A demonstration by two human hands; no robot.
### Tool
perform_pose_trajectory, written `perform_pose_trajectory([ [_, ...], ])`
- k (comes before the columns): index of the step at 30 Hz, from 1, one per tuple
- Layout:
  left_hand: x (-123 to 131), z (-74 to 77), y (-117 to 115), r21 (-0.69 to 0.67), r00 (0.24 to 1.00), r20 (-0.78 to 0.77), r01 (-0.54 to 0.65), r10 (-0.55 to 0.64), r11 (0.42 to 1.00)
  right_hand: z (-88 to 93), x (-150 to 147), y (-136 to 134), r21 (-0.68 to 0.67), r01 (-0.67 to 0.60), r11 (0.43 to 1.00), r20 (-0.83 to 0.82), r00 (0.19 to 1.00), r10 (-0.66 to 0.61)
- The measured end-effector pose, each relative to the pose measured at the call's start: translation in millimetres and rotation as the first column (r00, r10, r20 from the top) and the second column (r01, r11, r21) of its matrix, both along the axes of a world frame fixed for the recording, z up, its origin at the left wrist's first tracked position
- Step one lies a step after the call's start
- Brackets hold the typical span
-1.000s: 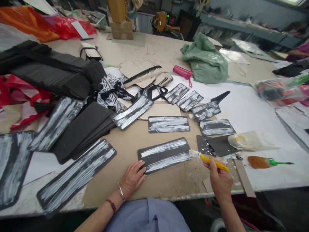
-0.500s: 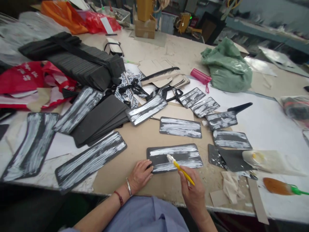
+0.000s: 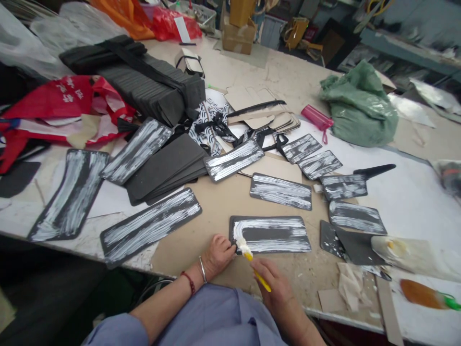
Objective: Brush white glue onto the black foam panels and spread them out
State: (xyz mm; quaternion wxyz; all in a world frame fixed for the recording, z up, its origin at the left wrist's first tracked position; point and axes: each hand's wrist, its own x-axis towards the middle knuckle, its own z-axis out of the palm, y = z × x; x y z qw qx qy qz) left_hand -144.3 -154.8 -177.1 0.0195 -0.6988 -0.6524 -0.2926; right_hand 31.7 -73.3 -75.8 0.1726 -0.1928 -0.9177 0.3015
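Observation:
In front of me lies a dark rectangular panel [image 3: 273, 234] with white glue-like streaks along its long sides and across its left end. A bare dark strip runs through its middle. My left hand [image 3: 219, 253] has its fingers closed at the panel's lower left corner, gripping the edge. In my right hand [image 3: 275, 286] is a brush with a yellow handle [image 3: 262, 279]. Its white-coated bristles [image 3: 243, 246] touch the panel's left end, close to my left fingertips. Just above lies another streaked panel [image 3: 281, 191].
More streaked panels [image 3: 151, 226] lie to the left and right. Plain dark panels [image 3: 165, 166] are stacked at left, before a strapped black bundle [image 3: 144, 81]. At right are a glue-smeared translucent container [image 3: 403, 250], an amber bottle [image 3: 421, 293] and a green bag [image 3: 360, 108].
My right hand has moved the brush left and down, from the panel's middle to its left end. White now covers that end. The view has shifted, with my left hand still at the corner.

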Motion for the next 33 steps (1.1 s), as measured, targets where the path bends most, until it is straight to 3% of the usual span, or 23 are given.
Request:
perform_pose_trajectory([
  [3, -1, 2.3, 0, 0.009, 1.0, -0.006, 0.004, -0.004, 1.0, 13.1, 5, 4, -0.048, 0.106, 0.993, -0.021, 0.994, -0.107],
  [6, -2, 3.7, 0, 0.012, 1.0, -0.007, 0.002, -0.002, 1.0, 8.0, -2, 6, -0.107, 0.289, 0.951, -0.102, 0.949, -0.3],
  [9, -2, 3.8, 0, 0.002, 1.0, -0.02, 0.007, -0.007, 1.0, -12.8, -4, 14, -0.231, 0.449, 0.863, -0.069, 0.877, -0.475],
  [11, -1, 4.1, -1, -0.01, 1.0, -0.021, 0.011, -0.011, 1.0, -25.7, 7, 26, -0.268, 0.588, 0.763, -0.009, 0.79, -0.613],
  [14, 0, 6.6, -2, -0.038, 1.0, -0.014, 0.003, -0.003, 0.999, -30.7, 40, 50, -0.13, 0.809, 0.573, 0.054, 0.583, -0.81],
  [15, 1, 7.9, -2, -0.05, 1.0, -0.014, -0.001, 0.0, 0.999, -28.4, 52, 58, -0.045, 0.844, 0.535, 0.048, 0.536, -0.843],
  [17, 2, 10.9, -3, -0.072, 1.0, -0.021, -0.001, 0.0, 0.997, -21.7, 71, 71, 0.127, 0.851, 0.509, -0.013, 0.515, -0.857],
  [20, 2, 13.5, -3, -0.077, 0.999, -0.036, 0.002, -0.004, 0.997, -17.1, 82, 81, 0.31, 0.785, 0.536, -0.12, 0.592, -0.797],
  [24, 2, 11.9, -2, -0.065, 0.999, -0.033, 0.007, -0.01, 0.998, -25.5, 72, 79, 0.421, 0.613, 0.668, -0.112, 0.766, -0.632],
  [28, 4, 15.1, -3, -0.12, 1.0, -0.012, 0.014, -0.015, 0.993, -22.3, 58, 65, 0.321, 0.515, 0.794, -0.111, 0.854, -0.509],
  [31, 6, 24.5, -1, -0.152, 0.993, 0.11, -0.014, 0.031, 0.988, -14.0, 53, 58, 0.258, 0.533, 0.806, -0.159, 0.846, -0.509],
  [33, 6, 30.1, 4, -0.158, 0.969, 0.197, -0.118, 0.148, 0.98, -12.9, 52, 57, 0.221, 0.549, 0.806, -0.164, 0.836, -0.524],
])
